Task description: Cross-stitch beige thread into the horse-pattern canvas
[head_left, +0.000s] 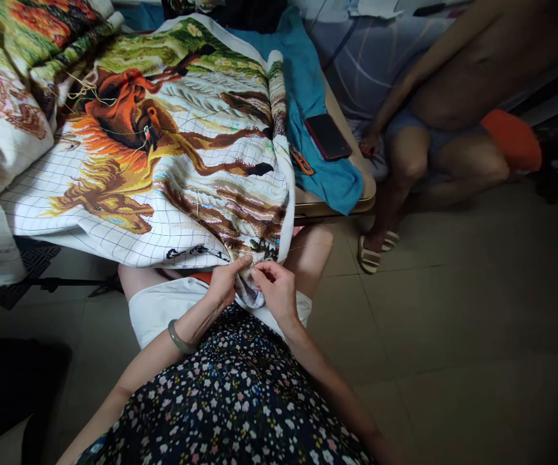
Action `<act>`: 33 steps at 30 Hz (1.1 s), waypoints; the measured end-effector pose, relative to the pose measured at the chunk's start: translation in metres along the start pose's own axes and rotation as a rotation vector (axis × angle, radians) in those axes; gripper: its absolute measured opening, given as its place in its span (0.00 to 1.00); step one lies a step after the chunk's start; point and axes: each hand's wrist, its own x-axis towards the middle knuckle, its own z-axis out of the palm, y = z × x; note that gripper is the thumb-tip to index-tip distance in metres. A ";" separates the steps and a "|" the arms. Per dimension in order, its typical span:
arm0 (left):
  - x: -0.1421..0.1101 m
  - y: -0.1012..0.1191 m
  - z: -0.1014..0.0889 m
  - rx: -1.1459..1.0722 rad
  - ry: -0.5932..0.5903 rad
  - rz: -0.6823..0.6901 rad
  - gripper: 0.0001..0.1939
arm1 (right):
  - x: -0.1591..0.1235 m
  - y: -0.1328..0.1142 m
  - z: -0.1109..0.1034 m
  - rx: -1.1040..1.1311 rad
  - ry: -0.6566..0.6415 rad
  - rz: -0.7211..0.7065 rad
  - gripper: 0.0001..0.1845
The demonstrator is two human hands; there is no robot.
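Note:
A large cross-stitch cloth (177, 123) with a printed grid and a stitched horse spreads over the table and drapes down to my lap. My left hand (224, 282) grips its near edge, thumb on top and fingers hidden beneath the fabric. Close beside it, my right hand (276, 287) is closed in a pinch at the cloth's surface. Whatever sits between those fingertips is too small to make out. A faint thread (308, 245) stretches off to the right near this hand. Loose strands of yarn (92, 90) lie on the stitched horse.
On a teal cloth (303, 84) at the table's right side lie a dark phone (328, 137) and orange-handled thread snips (302, 161). Another person (444, 110) sits at the right, sandals (370, 254) on the tiled floor. Bunched stitched fabric (12, 123) covers the left.

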 end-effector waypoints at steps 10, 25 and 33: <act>-0.003 0.004 0.006 0.012 0.025 0.024 0.11 | -0.002 0.004 0.005 0.088 0.060 0.007 0.07; -0.005 0.005 0.007 0.052 0.004 0.015 0.12 | 0.001 -0.002 0.005 0.055 0.109 0.011 0.08; -0.005 0.002 0.001 0.002 -0.089 0.032 0.16 | 0.015 -0.013 0.007 -0.149 -0.050 -0.081 0.09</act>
